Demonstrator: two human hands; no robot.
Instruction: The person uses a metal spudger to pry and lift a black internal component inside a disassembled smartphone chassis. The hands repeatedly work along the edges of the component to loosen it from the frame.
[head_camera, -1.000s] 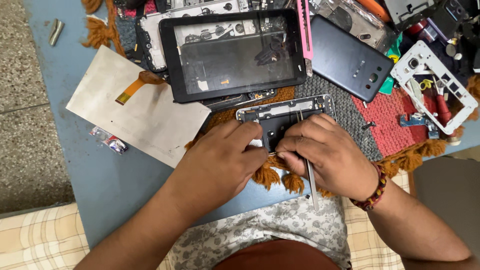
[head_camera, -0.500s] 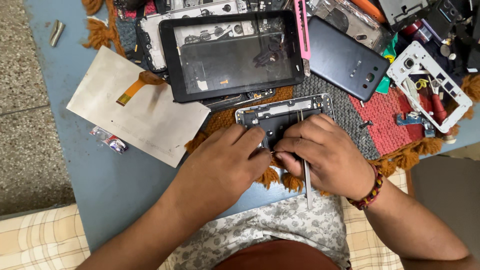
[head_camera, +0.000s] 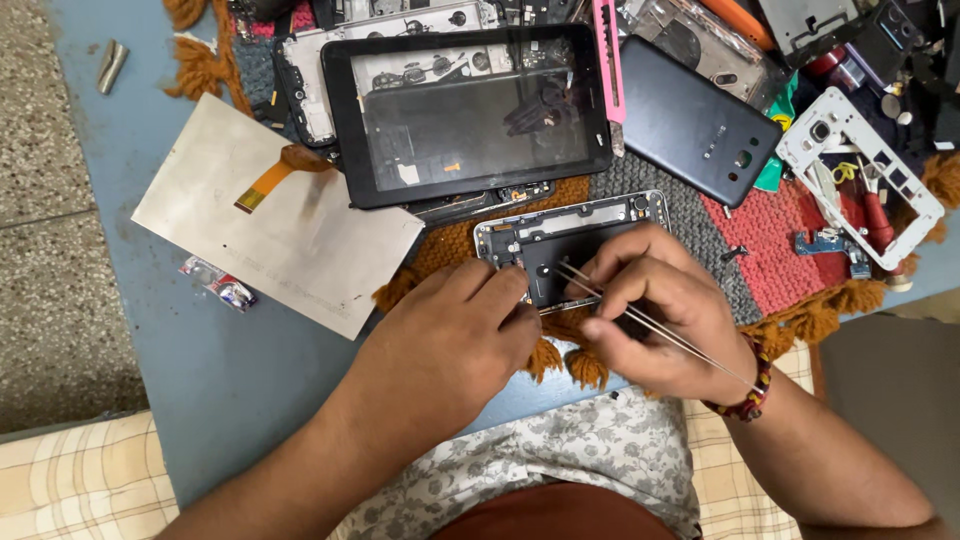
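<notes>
2 hands on open phone frame (head_camera: 570, 240): left hand (head_camera: 455, 340) steadies it, right hand (head_camera: 655, 310) pinches tweezers (head_camera: 640, 318).

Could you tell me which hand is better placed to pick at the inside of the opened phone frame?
Probably the right hand: it holds the tweezers, tips over the phone frame. The left hand only steadies the frame's near edge.

The blue table (head_camera: 230, 370) left of the hands lies open, save a grey sheet (head_camera: 290, 235). Beyond the phone frame (head_camera: 570, 235) a tablet (head_camera: 470, 115), a dark back cover (head_camera: 695, 120) and a white frame (head_camera: 860, 170) crowd the mat (head_camera: 790, 270).
</notes>
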